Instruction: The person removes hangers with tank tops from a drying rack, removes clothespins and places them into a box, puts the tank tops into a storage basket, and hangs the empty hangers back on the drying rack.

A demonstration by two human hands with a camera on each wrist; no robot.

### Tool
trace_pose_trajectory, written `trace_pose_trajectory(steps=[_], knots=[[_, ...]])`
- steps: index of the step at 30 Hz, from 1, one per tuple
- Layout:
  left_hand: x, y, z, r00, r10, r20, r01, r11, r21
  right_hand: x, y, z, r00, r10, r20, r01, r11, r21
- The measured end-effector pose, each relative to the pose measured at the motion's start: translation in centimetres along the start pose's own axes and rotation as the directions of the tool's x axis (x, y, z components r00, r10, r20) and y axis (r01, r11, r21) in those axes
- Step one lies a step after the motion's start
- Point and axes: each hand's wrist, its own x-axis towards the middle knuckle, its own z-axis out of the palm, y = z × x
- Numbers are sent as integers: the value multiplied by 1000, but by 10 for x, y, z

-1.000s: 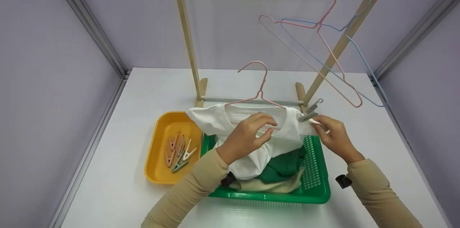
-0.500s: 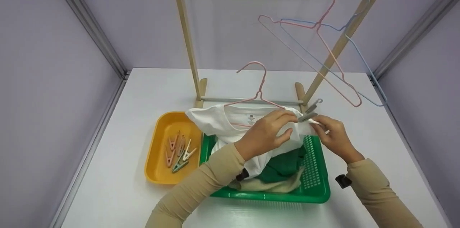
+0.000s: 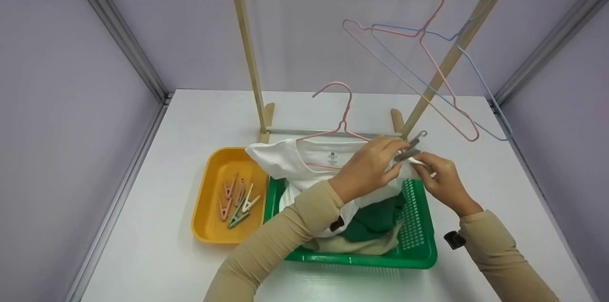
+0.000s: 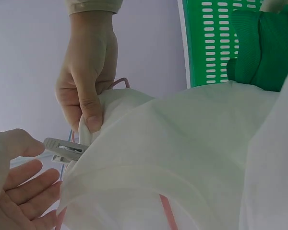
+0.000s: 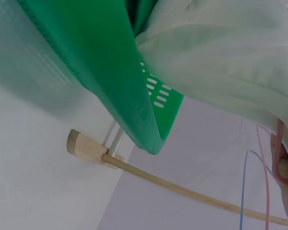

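Note:
A white T-shirt lies spread over a pink hanger, its neck opening upward and its lower part in the green basket. A grey clothespin is clipped on the shoulder at the right. My right hand pinches the white cloth beside that clothespin, near the hanger's end. My left hand is at the clothespin, fingers loosely bent. In the left wrist view, the thumb of the left hand is right by the clothespin's tail, fingers spread below.
A yellow tray with several clothespins stands left of the basket. Behind is a wooden rack with a white rod, bearing another pink hanger and a blue hanger at its right end. Green and beige clothes lie in the basket.
My left hand has moved right, from over the shirt's neck opening to the grey clothespin. My right hand has stayed in place, pinching the cloth.

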Motion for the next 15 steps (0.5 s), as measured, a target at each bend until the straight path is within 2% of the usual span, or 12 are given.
trace_pose_trajectory(steps=[10, 15], knots=[[9, 2, 5, 1000, -31, 7, 30, 1000, 7, -1, 2, 1, 1000, -18, 10, 18, 999, -32], [12, 5, 9, 996, -74, 43, 73, 997, 27, 0, 1, 2, 1000, -21, -1, 21, 1000, -21]])
